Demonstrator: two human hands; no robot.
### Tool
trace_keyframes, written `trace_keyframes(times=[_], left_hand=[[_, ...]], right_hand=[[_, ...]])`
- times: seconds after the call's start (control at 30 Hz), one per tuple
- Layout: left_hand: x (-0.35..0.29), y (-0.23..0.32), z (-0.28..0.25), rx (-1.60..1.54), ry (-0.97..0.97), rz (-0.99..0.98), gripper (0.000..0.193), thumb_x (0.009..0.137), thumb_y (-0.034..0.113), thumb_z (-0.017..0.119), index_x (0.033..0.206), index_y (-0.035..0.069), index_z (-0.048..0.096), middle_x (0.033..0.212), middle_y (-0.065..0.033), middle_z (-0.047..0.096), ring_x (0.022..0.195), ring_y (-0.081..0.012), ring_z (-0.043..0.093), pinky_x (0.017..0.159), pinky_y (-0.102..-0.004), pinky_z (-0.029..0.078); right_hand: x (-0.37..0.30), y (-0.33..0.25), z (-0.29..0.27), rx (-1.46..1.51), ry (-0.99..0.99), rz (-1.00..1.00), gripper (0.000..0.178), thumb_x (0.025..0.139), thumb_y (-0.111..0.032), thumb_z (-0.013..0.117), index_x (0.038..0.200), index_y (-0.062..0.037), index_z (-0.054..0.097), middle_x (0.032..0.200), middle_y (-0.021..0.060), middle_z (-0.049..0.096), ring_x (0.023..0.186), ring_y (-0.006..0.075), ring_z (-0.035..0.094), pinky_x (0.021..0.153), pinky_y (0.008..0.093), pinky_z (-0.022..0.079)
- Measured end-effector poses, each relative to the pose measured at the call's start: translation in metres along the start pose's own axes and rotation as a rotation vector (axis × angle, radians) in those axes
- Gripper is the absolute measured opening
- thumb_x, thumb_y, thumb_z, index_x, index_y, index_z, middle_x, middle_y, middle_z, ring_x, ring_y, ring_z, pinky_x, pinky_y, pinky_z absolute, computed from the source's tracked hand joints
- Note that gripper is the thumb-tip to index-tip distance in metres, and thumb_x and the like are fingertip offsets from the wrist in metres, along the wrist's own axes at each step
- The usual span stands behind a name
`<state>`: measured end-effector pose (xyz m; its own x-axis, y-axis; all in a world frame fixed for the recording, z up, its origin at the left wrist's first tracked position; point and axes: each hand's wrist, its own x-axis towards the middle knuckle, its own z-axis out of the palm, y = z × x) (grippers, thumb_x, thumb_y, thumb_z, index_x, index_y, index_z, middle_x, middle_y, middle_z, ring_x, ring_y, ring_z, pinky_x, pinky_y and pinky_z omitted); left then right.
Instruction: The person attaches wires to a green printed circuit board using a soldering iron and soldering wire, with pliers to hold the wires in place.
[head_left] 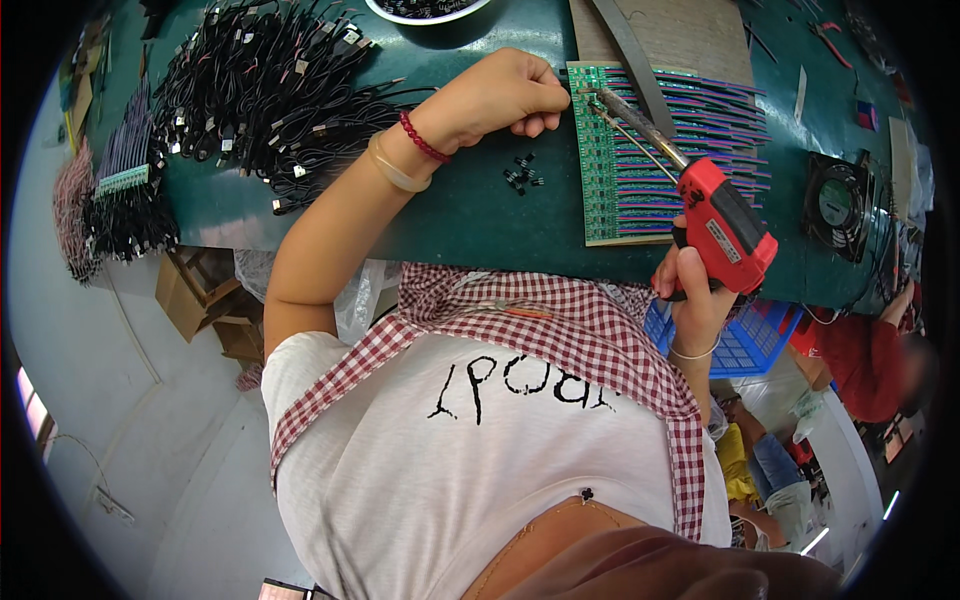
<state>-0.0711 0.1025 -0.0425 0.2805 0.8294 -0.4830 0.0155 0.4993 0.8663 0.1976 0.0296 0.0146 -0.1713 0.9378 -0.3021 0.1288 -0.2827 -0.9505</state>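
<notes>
Red soldering gun [722,225]: gripped in right hand [697,290], fingers wrapped round handle, tip at circuit-board panel [597,185] on surface [480,222]. Left hand [500,92]: fingers pinched at panel edge, contents hidden. Wires [690,190]: apparently fitted. Black components [521,176]: 1 loose cluster, seemingly left to solder.

Fine Work, Hard to Make Out

What, if anything, the left hand [508,92] pinches is hidden from me. The red soldering gun [722,225] covers part of the right hand [697,290]; whether its tip touches the green circuit boards [598,205] is too small to tell. The white bowl [430,20] is cut off above. The right forearm [696,378] partly hides the blue crate [755,342].
</notes>
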Motion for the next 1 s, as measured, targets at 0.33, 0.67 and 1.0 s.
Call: trace_keyframes(times=[0.33,0.67,1.0], left_hand=[[-0.0006,-0.0002,0.0004,-0.018,0.002,0.002,0.015,0.081,0.013,0.058,0.069,0.006,0.053,0.063,-0.0012,0.058,0.049,-0.004,0.049,0.043,-0.0165,0.037],[-0.0002,0.0021,0.0011,-0.001,0.005,-0.005,0.014,0.08,0.012,0.058,0.068,0.005,0.053,0.062,-0.0014,0.058,0.049,-0.0041,0.049,0.043,-0.0164,0.037],[0.0003,0.0029,0.0014,-0.009,0.008,-0.009,0.015,0.079,0.012,0.058,0.067,0.006,0.052,0.061,-0.0015,0.058,0.048,-0.0042,0.048,0.042,-0.0165,0.037]], right_hand=[[-0.0044,-0.0002,-0.0021,-0.032,0.013,-0.005,0.021,0.084,-0.01,0.054,0.1,0.0044,0.049,0.056,0.0059,0.047,0.043,0.0114,0.042,0.043,0.0248,0.037],[-0.0057,0.0006,-0.0052,-0.073,0.023,-0.031,0.024,0.085,-0.008,0.053,0.104,0.0057,0.049,0.055,0.0063,0.047,0.043,0.0116,0.042,0.042,0.0247,0.036],[-0.0037,-0.0008,-0.002,-0.066,0.024,-0.021,0.031,0.084,-0.01,0.053,0.11,0.007,0.048,0.054,0.0052,0.047,0.042,0.0104,0.041,0.041,0.0237,0.035]])
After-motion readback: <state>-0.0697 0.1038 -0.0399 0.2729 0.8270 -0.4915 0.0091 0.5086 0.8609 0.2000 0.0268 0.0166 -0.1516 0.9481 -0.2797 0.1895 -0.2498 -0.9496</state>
